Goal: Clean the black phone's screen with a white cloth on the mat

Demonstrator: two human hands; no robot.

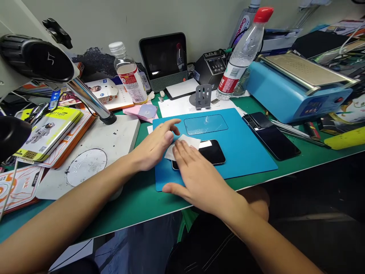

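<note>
A smartphone (pixel 214 153) with a black screen lies face up on the blue mat (pixel 248 160). Over its left part is a white wipe (pixel 194 142), pressed down by the outstretched fingers of my right hand (pixel 196 175), whose thumb is spread away. My left hand (pixel 155 146) is just left of the wipe, its fingers loosely bent and apart, holding nothing. Behind the phone, a clear screen protector (pixel 206 124) with a black border rests on the mat.
A second dark phone (pixel 275 139) lies right of the mat, near tweezers (pixel 296 132). Behind stand a blue machine (pixel 285 93), a red-capped bottle (pixel 241 57) and a white-capped bottle (pixel 131 78). At left are a metal stand pole (pixel 92 101) and stacked boxes (pixel 47 133).
</note>
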